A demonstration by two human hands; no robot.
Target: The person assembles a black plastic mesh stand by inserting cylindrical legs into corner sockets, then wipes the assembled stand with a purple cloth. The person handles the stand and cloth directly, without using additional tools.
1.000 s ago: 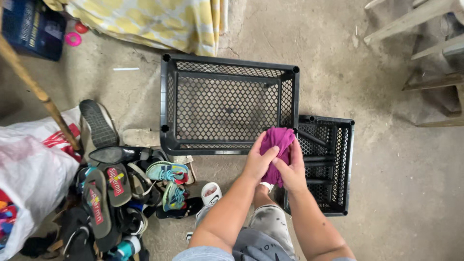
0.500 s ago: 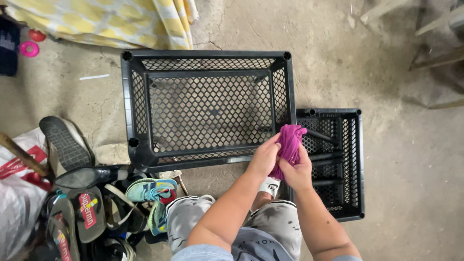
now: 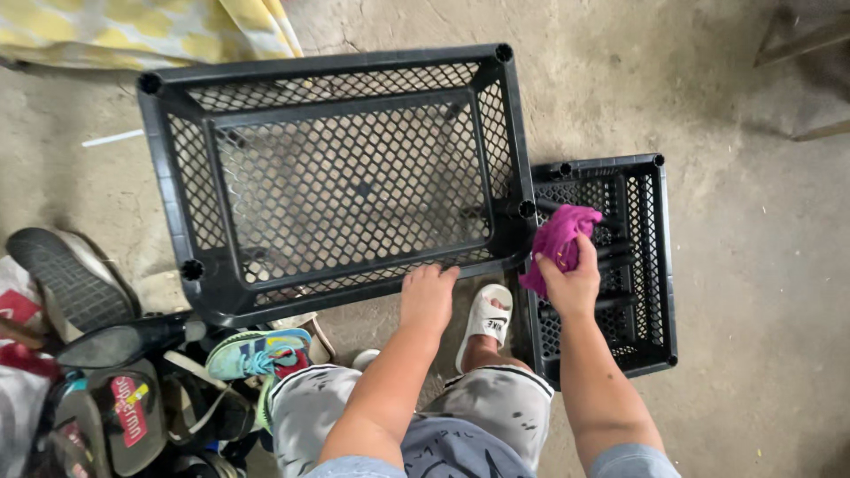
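Head camera, looking steeply down, close range.

Large crate [image 3: 190, 177]: black moulded plastic, diamond-mesh walls and base, semi-matt with a faint sheen on the rim, dusty. Smaller crate [image 3: 655, 265] beside it: same black plastic mesh, equally dull. Rag [image 3: 560, 241] in the right hand [image 3: 571, 283]: magenta cloth, soft, fuzzy, crumpled, no shine. Left hand [image 3: 428, 296] rests on the large crate's smooth rim. Floor [image 3: 753, 221]: bare concrete, rough, cracked, matt grey, gritty. Slide sandal [image 3: 489, 320]: white foam or rubber, smooth, slightly satin. Sneaker [image 3: 252, 351]: teal knit-looking fabric. Upturned shoe sole [image 3: 66, 279]: dark rubber, ribbed tread. Sheet [image 3: 133, 31] at top: yellow-and-white checked woven cloth, matt.
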